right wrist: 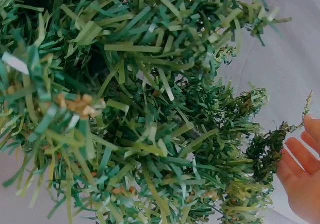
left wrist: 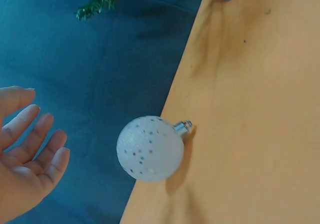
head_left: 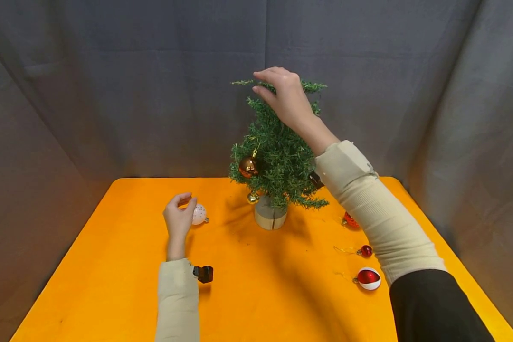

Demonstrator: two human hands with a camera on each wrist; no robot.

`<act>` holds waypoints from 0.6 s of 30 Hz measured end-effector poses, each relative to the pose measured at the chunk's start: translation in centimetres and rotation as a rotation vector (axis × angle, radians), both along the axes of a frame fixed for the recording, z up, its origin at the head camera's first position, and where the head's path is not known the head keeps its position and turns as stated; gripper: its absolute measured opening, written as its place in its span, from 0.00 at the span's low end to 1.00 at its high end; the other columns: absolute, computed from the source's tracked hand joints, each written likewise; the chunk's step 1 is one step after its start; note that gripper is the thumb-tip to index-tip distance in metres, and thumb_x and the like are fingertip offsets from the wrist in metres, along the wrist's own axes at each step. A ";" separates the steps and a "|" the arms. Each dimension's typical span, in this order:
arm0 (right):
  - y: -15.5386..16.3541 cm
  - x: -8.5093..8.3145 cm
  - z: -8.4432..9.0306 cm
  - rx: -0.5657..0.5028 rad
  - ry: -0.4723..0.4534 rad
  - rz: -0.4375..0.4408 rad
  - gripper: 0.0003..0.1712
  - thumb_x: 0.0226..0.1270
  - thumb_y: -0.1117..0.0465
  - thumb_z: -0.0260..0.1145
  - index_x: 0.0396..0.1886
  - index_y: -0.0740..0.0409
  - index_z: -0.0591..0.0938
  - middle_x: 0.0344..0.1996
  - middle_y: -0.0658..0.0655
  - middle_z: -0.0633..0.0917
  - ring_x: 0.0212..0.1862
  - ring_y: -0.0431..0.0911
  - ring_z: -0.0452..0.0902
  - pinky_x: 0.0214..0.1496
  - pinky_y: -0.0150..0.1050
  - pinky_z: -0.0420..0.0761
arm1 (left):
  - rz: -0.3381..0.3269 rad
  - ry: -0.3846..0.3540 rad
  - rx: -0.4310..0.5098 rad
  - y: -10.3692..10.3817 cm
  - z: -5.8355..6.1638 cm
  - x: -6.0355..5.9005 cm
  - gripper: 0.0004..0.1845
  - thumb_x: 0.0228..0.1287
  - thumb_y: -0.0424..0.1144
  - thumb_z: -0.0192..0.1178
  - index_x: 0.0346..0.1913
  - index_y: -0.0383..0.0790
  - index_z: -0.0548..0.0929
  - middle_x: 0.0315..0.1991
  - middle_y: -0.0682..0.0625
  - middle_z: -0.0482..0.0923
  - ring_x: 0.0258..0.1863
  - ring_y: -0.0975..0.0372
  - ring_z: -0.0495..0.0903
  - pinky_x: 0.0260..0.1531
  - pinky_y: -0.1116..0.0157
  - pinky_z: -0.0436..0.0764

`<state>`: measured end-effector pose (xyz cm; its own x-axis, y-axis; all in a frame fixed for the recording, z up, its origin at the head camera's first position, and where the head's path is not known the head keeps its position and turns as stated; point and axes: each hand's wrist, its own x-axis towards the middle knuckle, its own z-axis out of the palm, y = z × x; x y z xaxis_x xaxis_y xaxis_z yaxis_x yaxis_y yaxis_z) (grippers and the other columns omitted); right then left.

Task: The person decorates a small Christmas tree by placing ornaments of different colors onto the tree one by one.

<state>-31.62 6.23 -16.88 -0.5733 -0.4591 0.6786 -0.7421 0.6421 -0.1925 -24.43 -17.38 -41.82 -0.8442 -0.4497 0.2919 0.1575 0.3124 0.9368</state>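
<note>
My right hand is raised at the top of a small green Christmas tree, thumb and fingers apart. In the right wrist view its fingers lie beside a thin branch tip; whether they touch it I cannot tell. The left hand hovers over the left of the table, fingers loosely bent and holding nothing. Near it lies a white bauble with silver dots and a silver cap, apart from the hand in the left wrist view. A shiny copper bauble and a small gold bauble hang on the tree's left side.
On the right of the orange table lie a red bauble, partly behind my sleeve, a small dark red bauble and a red-and-white bauble. The tree's round base stands mid-table. Grey curtain surrounds the table.
</note>
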 end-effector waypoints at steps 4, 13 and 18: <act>-0.1 -0.3 -0.1 -0.013 -0.019 -0.009 0.19 0.63 0.59 0.59 0.52 0.61 0.77 0.49 0.57 0.78 0.53 0.45 0.71 0.55 0.30 0.66 | -0.001 -0.020 0.001 -0.5 -0.6 -0.1 0.14 0.58 0.32 0.59 0.45 0.27 0.78 0.43 0.36 0.76 0.45 0.51 0.72 0.43 0.59 0.72; -0.2 -0.6 -0.4 -0.006 -0.069 -0.050 0.19 0.63 0.58 0.58 0.52 0.59 0.78 0.46 0.57 0.80 0.49 0.46 0.74 0.51 0.34 0.70 | -0.044 -0.058 -0.014 -1.4 -2.1 -0.4 0.16 0.58 0.33 0.59 0.48 0.27 0.75 0.48 0.35 0.73 0.50 0.49 0.69 0.49 0.55 0.69; -0.2 -0.7 -0.4 0.009 -0.076 -0.062 0.19 0.64 0.57 0.57 0.53 0.58 0.78 0.45 0.57 0.80 0.48 0.46 0.74 0.50 0.35 0.71 | -0.056 -0.116 -0.007 -1.8 -3.0 -0.8 0.18 0.58 0.33 0.59 0.51 0.28 0.74 0.51 0.35 0.71 0.53 0.49 0.66 0.52 0.55 0.67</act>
<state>-32.36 5.99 -17.28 -0.6508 -0.4270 0.6278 -0.6841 0.6885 -0.2409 -25.23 -19.21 -44.85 -0.8961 -0.3992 0.1942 0.0657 0.3133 0.9474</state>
